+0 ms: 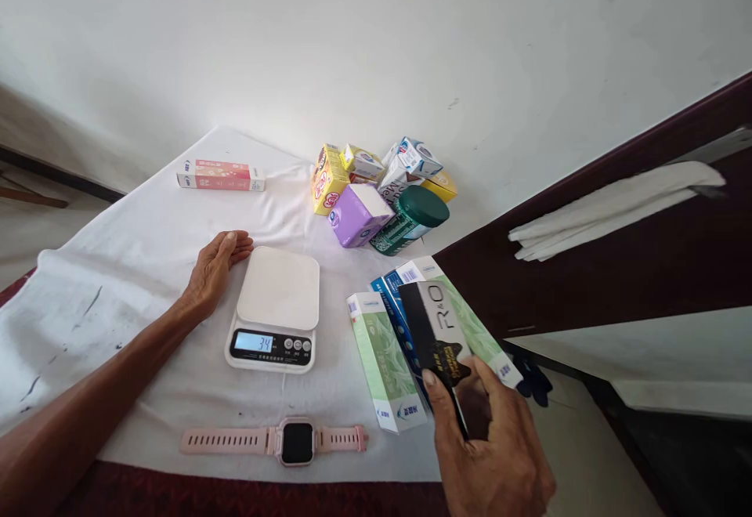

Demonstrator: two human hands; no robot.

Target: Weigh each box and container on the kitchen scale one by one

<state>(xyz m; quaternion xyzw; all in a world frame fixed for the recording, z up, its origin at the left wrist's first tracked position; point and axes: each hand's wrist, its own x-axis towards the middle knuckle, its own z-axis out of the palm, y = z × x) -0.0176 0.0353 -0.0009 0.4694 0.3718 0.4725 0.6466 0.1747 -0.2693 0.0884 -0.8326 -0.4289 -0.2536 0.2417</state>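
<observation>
My right hand (pixel 493 446) grips a long black box (pixel 435 327) marked "R&O" at its near end, holding it over the green and blue boxes (pixel 385 360) lying at the table's right edge. My left hand (pixel 216 266) rests flat on the white cloth (pixel 135 266) with fingers stretched out, just left of the white kitchen scale (pixel 275 309). The scale's platform is bare and its display reads 34.
A pink smartwatch (pixel 282 440) lies near the front edge. A pink box (pixel 220 175) sits far left. A pile of small cartons, a purple box (pixel 357 215) and a green-lidded jar (pixel 411 219) stands at the back. A dark wooden frame (pixel 587 251) runs on the right.
</observation>
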